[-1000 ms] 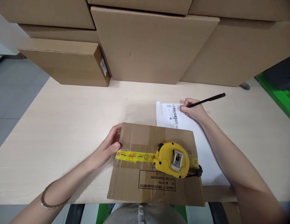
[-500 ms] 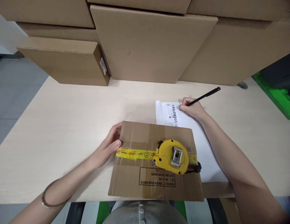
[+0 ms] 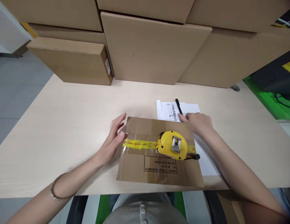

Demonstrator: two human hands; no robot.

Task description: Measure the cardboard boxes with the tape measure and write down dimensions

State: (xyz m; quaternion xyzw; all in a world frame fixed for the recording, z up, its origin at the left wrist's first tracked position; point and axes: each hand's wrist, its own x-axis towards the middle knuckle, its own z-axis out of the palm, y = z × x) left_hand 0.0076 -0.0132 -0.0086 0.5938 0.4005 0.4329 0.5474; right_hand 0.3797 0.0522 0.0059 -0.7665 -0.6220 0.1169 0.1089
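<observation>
A flat brown cardboard box [image 3: 135,168] with yellow printed tape lies at the table's front edge. On top of it rests a yellow tape measure [image 3: 167,146], its metal clip upward and black strap to the right. My left hand [image 3: 113,140] is at the box's left edge, fingers stretched and spread, the thumb beside the edge. My right hand [image 3: 198,123] is curled at the box's far right corner; whether it grips the box cannot be made out. A black pen [image 3: 178,105] slants over the printed paper [image 3: 167,109], its near end by my right thumb.
Large cardboard boxes [image 3: 151,53] stand stacked along the back of the table [image 3: 65,124]. A smaller box [image 3: 72,65] with a label sits at the back left. White paper [image 3: 206,161] extends beneath the box on the right. Dark equipment [image 3: 273,77] stands beyond the right edge.
My right hand has come down from its writing grip to the box's corner. The pen now slants up to the left, over the paper. My left fingers have spread at the box's edge.
</observation>
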